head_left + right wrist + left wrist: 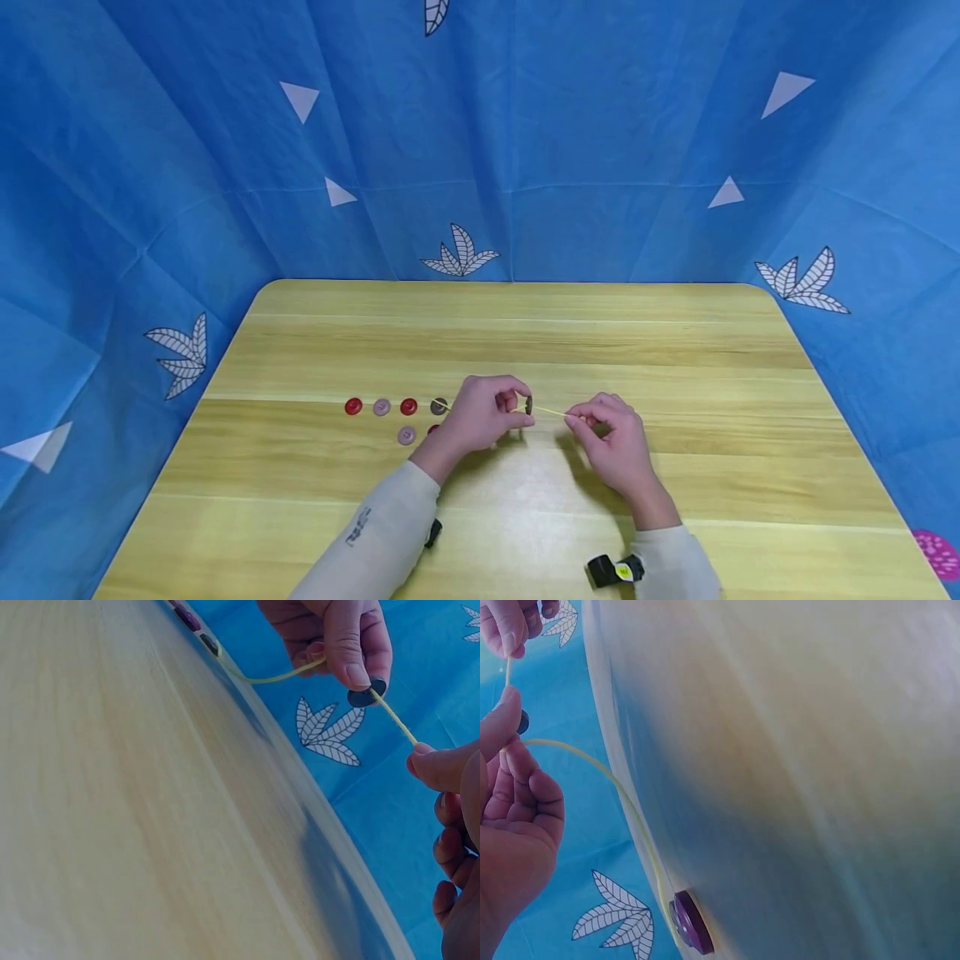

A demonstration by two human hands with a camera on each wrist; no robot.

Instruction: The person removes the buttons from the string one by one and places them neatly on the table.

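Between thumb and fingertips, my left hand (483, 412) pinches a dark button (528, 405) turned on edge. A yellow cord (394, 718) passes through that button, and my right hand (615, 437) pinches it a short way to the right. The stretch between the two hands is straight. Behind the left hand, the cord curves down to a dark grey button (438, 406) on the table. Left of that one lie a red button (408, 406), a pale mauve button (382, 407) and another red button (353, 406).
Nearer me on the wooden table (517, 333) lie another mauve button (407, 435) and a dark pink button (432, 429), partly hidden by the left wrist. A blue curtain (570, 125) with leaf prints hangs around the table's far and side edges.
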